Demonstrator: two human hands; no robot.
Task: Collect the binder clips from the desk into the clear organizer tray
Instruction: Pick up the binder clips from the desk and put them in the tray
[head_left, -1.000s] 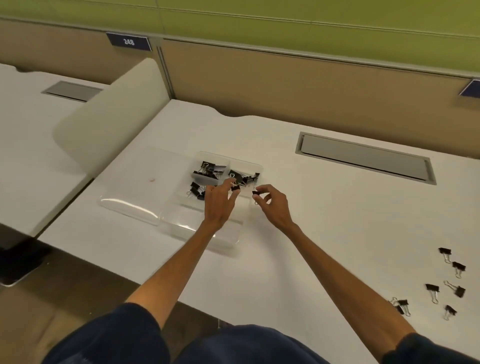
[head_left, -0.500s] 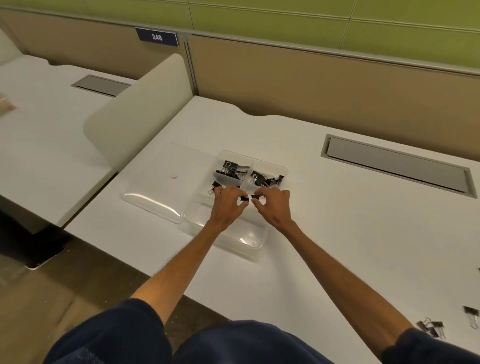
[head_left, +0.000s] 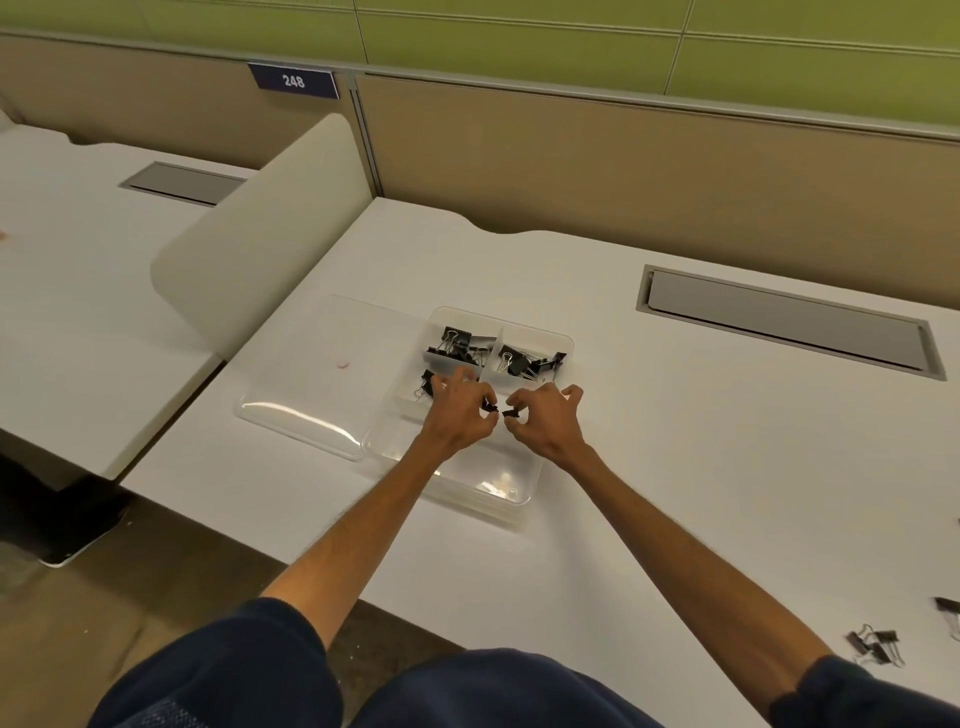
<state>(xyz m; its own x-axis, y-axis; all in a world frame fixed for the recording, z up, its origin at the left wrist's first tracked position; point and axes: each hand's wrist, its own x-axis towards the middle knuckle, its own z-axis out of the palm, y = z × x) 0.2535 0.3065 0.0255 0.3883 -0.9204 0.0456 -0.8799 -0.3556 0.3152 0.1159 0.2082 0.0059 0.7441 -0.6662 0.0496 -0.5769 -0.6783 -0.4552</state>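
Note:
The clear organizer tray (head_left: 511, 491) lies on the white desk, with several black binder clips in its far compartments, a pile on the left (head_left: 457, 343) and another on the right (head_left: 524, 361). Both hands hover over the tray's middle, fingertips almost meeting. My left hand (head_left: 457, 410) pinches a small black binder clip (head_left: 490, 406). My right hand (head_left: 545, 418) pinches another small black clip (head_left: 510, 413). A few loose clips (head_left: 875, 647) lie on the desk at the far right, near its front edge.
A clear flat lid (head_left: 306, 415) lies just left of the tray. A grey cable hatch (head_left: 784, 325) is set into the desk at the back right. A curved white divider (head_left: 270, 234) separates this desk from the neighbouring one.
Both hands drew together over the tray's middle, each keeping its clip. The view shifted, so the loose clips on the right slid toward the frame's edge.

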